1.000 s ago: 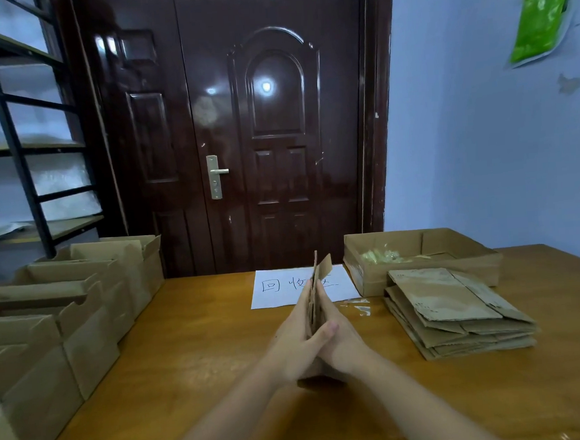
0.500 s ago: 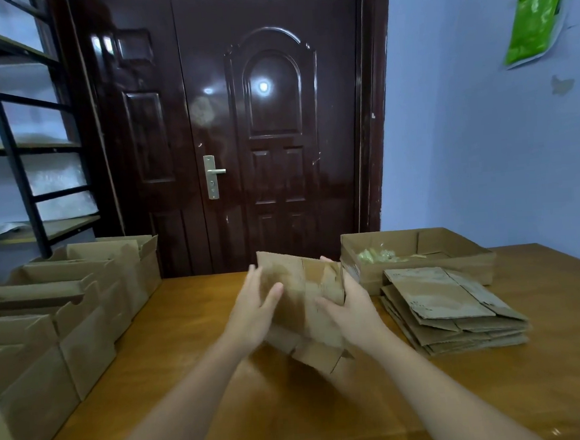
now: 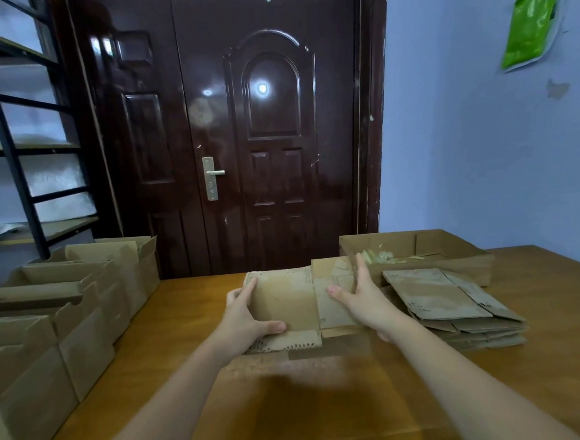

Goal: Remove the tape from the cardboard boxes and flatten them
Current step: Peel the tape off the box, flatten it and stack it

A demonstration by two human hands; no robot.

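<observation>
A flattened cardboard box [image 3: 287, 302] is held above the middle of the wooden table [image 3: 329, 406], tilted with its face toward me. My left hand [image 3: 246, 321] grips its left edge, thumb on the front near the lower edge. My right hand [image 3: 363, 300] holds its right side, thumb on the front and fingers behind. A stack of flattened boxes [image 3: 449, 305] lies just to the right. Several upright open boxes [image 3: 64, 304] stand in a row along the table's left side.
An open shallow cardboard tray [image 3: 455, 246] holding crumpled tape bits [image 3: 378, 256] sits at the back right. A dark door [image 3: 241, 137] stands behind the table, a metal shelf [image 3: 13, 153] at the left, a blue wall on the right.
The flattened box, held edge-on between pressed palms a second ago, has been turned face-up toward me and lowered. Both hands moved apart to its left and right sides.
</observation>
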